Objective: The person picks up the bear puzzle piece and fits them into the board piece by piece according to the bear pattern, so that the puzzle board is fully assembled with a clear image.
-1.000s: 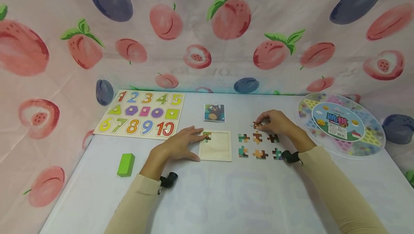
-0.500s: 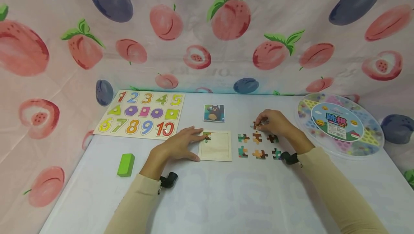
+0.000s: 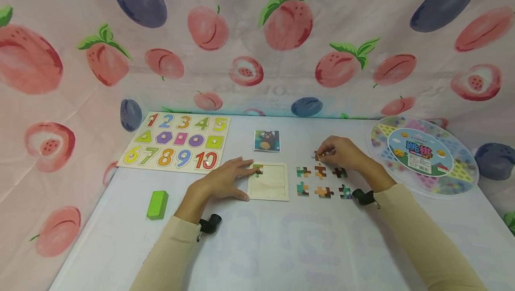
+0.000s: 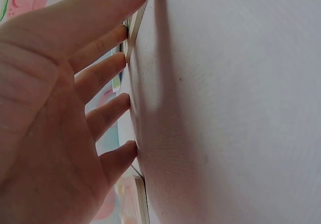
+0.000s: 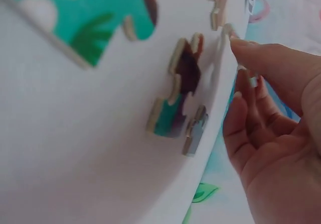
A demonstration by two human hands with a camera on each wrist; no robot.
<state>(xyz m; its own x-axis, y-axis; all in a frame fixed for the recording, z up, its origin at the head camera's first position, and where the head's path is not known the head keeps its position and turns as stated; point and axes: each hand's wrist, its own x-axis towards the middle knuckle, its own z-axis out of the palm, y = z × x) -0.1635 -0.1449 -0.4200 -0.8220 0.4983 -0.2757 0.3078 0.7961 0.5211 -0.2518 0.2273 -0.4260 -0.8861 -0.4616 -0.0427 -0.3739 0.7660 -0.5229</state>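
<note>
With fingers spread, my left hand (image 3: 223,180) rests at the left edge of a square wooden puzzle tray (image 3: 272,187). Its index fingertip touches the jigsaw piece (image 3: 258,170) lying in the tray's upper left corner. My right hand (image 3: 343,152) pinches a brown jigsaw piece (image 3: 317,154) between thumb and fingers, low at the table; the fingers partly cover it. Several loose jigsaw pieces (image 3: 320,171) lie in rows right of the tray. In the right wrist view, a teal and brown piece (image 5: 175,93) lies near the hand.
A picture card of a bear (image 3: 266,141) lies behind the tray. At the back left is a number board (image 3: 173,143), with a green block (image 3: 157,204) in front of it. A round board game box (image 3: 422,154) lies at the right. Fruit-print cloth (image 3: 241,23) hangs behind.
Both hands stay almost in place. The fingers of my right hand shift slightly on the brown jigsaw piece.
</note>
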